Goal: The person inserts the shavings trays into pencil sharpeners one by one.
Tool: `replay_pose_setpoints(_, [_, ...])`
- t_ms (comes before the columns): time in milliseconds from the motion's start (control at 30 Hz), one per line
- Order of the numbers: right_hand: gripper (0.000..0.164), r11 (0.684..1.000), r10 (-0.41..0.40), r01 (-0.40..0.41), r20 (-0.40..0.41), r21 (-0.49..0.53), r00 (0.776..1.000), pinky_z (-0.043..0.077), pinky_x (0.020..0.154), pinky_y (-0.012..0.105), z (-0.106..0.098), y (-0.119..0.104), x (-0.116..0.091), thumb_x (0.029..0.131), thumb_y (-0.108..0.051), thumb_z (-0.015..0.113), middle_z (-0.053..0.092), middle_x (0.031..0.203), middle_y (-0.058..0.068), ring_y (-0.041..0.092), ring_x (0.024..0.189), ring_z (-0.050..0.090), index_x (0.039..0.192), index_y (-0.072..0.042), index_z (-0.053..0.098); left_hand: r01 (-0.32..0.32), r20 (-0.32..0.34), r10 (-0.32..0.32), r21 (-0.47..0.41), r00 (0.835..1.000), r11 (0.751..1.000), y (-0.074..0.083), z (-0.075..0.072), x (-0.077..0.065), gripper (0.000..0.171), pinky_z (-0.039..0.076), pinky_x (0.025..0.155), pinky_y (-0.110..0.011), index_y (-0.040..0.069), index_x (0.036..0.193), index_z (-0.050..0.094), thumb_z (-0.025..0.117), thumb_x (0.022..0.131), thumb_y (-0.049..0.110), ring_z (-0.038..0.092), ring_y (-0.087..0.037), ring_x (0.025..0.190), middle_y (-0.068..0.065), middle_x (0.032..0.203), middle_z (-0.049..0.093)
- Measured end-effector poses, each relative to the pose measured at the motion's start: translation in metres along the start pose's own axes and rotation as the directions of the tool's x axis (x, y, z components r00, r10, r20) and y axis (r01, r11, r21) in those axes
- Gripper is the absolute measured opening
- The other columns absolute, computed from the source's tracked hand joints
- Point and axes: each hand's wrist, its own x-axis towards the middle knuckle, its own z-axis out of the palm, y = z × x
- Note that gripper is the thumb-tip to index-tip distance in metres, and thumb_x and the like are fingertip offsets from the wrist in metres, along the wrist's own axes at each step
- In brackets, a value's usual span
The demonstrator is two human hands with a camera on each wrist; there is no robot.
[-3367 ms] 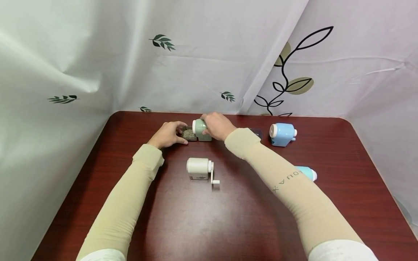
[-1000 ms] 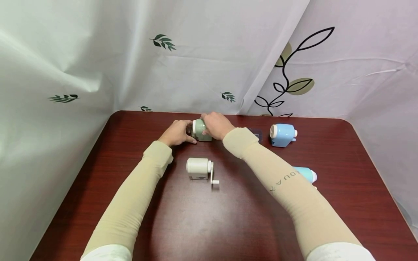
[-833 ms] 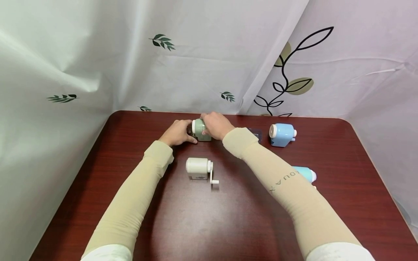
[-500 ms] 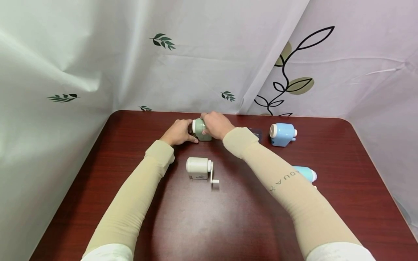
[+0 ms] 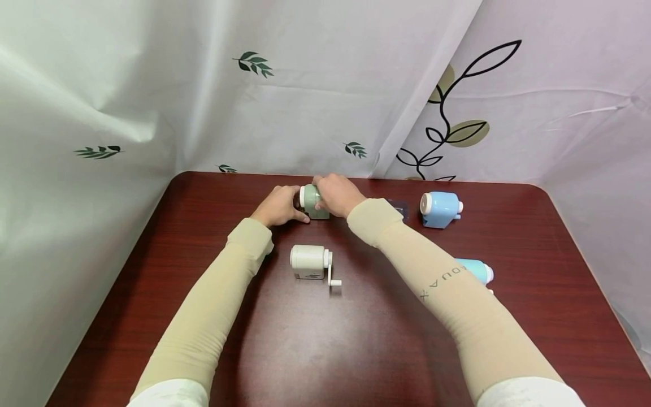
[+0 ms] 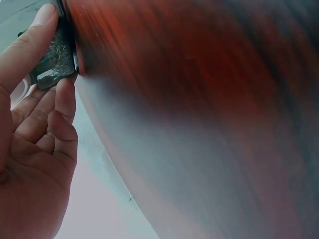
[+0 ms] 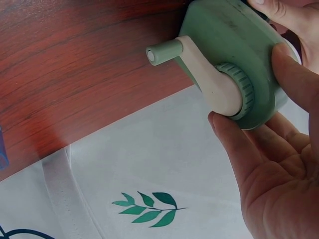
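A green crank pencil sharpener [image 5: 314, 210] lies near the table's far edge, its pale crank arm and green knob plain in the right wrist view. My right hand [image 5: 338, 195] grips the body from the right, thumb on one side and fingers on the other. From the left, my left hand [image 5: 278, 206] pinches a dark see-through shavings drawer [image 6: 60, 56] between thumb and fingers. Shavings show inside the drawer. It sits at the sharpener's left end, mostly covered by the left hand in the head view; how deep it is in the body I cannot tell.
Closer on the table [image 5: 325, 350] stands a white crank sharpener [image 5: 308, 261]. A blue sharpener [image 5: 440, 209] is at the back right, and a turquoise one [image 5: 476, 270] is partly behind the right forearm. A dark see-through tray [image 5: 399, 209] lies beyond the right wrist. Patterned curtain hangs behind.
My left hand has moved right with the shavings drawer, up against the green sharpener; the shavings, visible earlier from the head, are now covered. My right hand stays in place.
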Motion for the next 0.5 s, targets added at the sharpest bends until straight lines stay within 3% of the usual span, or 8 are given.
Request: replay_pose_setpoints(500, [0.047, 1.000, 0.006, -0.006, 0.007, 0.006, 1.000, 0.053, 0.086, 0.036, 0.0008, 0.0009, 0.0006, 0.091, -0.025, 0.077, 0.069, 0.111, 0.013, 0.025, 0.097, 0.066, 0.127, -0.001, 0.060, 0.020, -0.002, -0.020, -0.030, 1.000, 0.999, 0.0024, 0.0012, 0.0024, 0.064, 0.052, 0.083, -0.038, 0.003, 0.121, 0.063, 0.094, 0.071, 0.028, 0.064, -0.024, 0.090, -0.008, 0.103, 0.069])
